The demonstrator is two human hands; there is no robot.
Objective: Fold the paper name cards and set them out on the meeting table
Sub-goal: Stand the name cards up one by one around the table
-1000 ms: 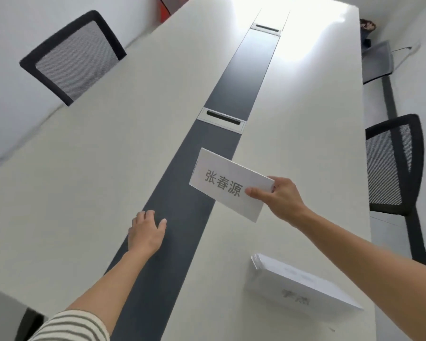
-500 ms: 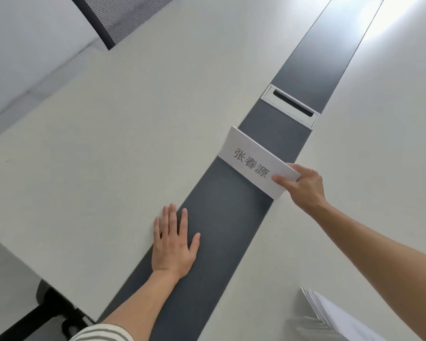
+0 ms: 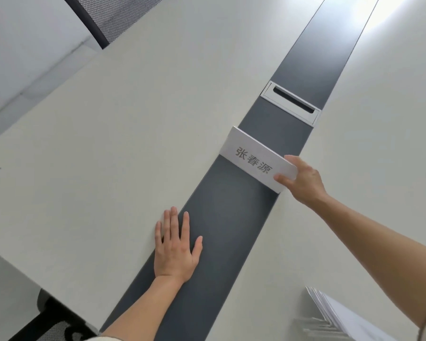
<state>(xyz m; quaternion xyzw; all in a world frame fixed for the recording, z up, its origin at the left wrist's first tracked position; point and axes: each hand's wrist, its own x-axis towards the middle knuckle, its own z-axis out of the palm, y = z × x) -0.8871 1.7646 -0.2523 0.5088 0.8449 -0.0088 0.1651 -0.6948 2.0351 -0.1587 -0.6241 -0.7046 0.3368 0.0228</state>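
Carried farther out over the dark centre strip than half a second ago, now nearing the cable hatch. Right hand pinching the folded name card at its near end, thumb on the printed face. Left hand lying flat and spread on the meeting table, holding nothing. Placing under way; probably needing lowering until both bottom edges are sitting flat, then releasing. Remaining cards waiting at lower right.

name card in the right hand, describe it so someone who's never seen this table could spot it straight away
Follow the dark grey strip down the middle of the white meeting table to the silver cable slot. Just nearer than it, the right hand pinches a folded white name card. Unlike the stack of cards at the lower right, it shows three grey printed characters.
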